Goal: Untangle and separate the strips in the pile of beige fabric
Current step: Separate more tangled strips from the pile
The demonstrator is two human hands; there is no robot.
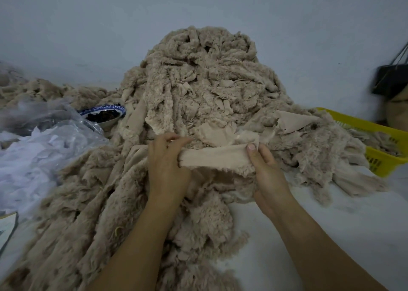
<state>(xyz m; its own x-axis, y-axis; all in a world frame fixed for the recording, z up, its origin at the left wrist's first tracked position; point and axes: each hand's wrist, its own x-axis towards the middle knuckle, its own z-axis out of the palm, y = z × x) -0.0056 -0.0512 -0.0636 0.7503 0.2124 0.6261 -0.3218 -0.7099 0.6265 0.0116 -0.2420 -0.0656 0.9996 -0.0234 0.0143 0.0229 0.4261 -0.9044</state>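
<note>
A tall pile of beige fleecy fabric strips rises against the wall at the centre. More strips spill down and to the left in front of it. Between my hands stretches one beige strip, smooth side up, held level just above the pile's foot. My left hand grips its left end with curled fingers. My right hand pinches its right end, thumb on top. The strip's fuzzy lower edge hangs down into the heap below.
A yellow plastic basket holding beige strips stands at the right. Clear plastic bags with white scraps lie at the left. A blue-rimmed bowl with dark contents sits behind them. A black bag hangs at the far right wall.
</note>
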